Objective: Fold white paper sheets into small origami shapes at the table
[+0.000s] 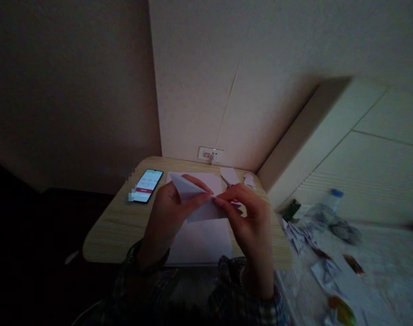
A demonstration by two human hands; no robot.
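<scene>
Both my hands hold a folded white piece of paper (196, 199) just above a small wooden table (114, 226). My left hand (168, 217) grips the paper's left part, thumb on top and fingers pinched along the fold. My right hand (247, 222) pinches the right edge of the same paper with its fingertips. Under the hands a flat white sheet (199, 240) lies on the table. Plaid sleeves cover both wrists.
A phone (148, 185) with a lit screen lies at the table's back left. Scissors (227, 182) and paper scraps (249, 179) sit at the back right. A wall socket (210, 155) is behind. On the right, a bed surface holds a plastic bottle (330, 203), paper bits and wrappers.
</scene>
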